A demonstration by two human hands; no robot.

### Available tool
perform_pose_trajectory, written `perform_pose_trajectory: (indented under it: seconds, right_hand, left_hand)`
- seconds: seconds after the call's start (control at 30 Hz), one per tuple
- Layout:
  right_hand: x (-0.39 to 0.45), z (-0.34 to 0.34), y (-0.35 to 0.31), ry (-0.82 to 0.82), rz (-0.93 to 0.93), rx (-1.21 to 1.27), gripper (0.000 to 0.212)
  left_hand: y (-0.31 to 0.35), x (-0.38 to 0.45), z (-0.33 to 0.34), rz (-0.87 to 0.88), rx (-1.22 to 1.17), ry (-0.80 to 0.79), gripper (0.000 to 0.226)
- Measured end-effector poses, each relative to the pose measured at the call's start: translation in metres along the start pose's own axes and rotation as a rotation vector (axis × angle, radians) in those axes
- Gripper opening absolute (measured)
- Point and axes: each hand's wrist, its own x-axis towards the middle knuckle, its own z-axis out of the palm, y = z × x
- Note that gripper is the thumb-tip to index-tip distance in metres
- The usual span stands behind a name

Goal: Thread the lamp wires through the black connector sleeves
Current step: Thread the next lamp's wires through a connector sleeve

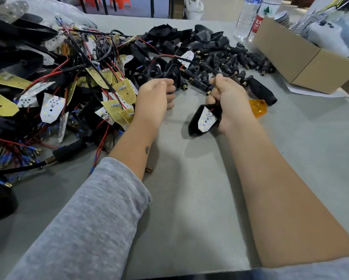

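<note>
The right hand [228, 98] grips a black lamp [205, 120] with a white board, near the middle of the bench [189, 188]. The left hand [155, 98] is curled; what it holds is hidden. Black sleeves [226, 65] lie just behind.

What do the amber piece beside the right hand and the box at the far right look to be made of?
Amber piece: likely translucent plastic, glossy, since light glows through it. Box: plain brown corrugated cardboard, matte, with folded flaps.

1. Lamp [205, 120]: black shell, white LED board facing up, tilted, held above the table, red wire at its top.
2. Sleeves [228, 63]: black, brass-tipped, heaped loosely at centre right.
3. Wires [84, 63]: red and black, tangled among boards, left.
</note>
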Motion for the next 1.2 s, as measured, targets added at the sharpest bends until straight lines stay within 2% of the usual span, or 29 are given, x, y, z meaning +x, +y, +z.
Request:
perform_pose_trajectory:
  seconds: [0.2, 0.3, 0.43, 0.57, 0.63, 0.7, 0.8, 0.9, 1.03, 1.2]
  right_hand:
    - [-0.011, 0.008, 0.001, -0.249, -0.010, -0.294, 0.026]
    - [-0.015, 0.008, -0.003, -0.388, -0.022, -0.457, 0.029]
    - [-0.019, 0.010, -0.004, -0.418, -0.091, -0.629, 0.026]
    - [-0.022, 0.010, -0.004, -0.484, -0.090, -0.743, 0.029]
    - [-0.021, 0.013, -0.003, -0.462, -0.073, -0.717, 0.036]
    - [-0.020, 0.015, -0.001, -0.413, -0.066, -0.678, 0.038]
    - [-0.017, 0.016, 0.000, -0.354, -0.081, -0.598, 0.032]
    - [-0.015, 0.016, 0.000, -0.288, -0.118, -0.507, 0.025]
    - [-0.013, 0.014, -0.001, -0.217, -0.189, -0.411, 0.019]
    - [-0.012, 0.011, 0.000, -0.183, -0.218, -0.396, 0.013]
  left_hand:
    - [0.001, -0.002, 0.003, -0.008, -0.010, -0.055, 0.027]
    - [0.003, -0.003, 0.002, -0.017, -0.118, -0.022, 0.024]
    - [0.006, -0.004, -0.004, 0.140, -0.333, 0.039, 0.024]
    - [0.006, -0.003, -0.007, 0.167, -0.446, 0.123, 0.029]
    - [0.005, -0.003, -0.009, 0.137, -0.409, 0.089, 0.032]
    - [0.004, -0.005, -0.008, 0.081, -0.342, -0.027, 0.034]
    - [0.004, -0.008, -0.003, -0.031, -0.186, -0.242, 0.033]
    - [0.005, -0.011, 0.002, -0.050, 0.003, -0.390, 0.030]
    - [0.004, -0.015, 0.006, -0.036, 0.139, -0.450, 0.034]
    - [0.003, -0.016, 0.008, -0.043, 0.191, -0.433, 0.032]
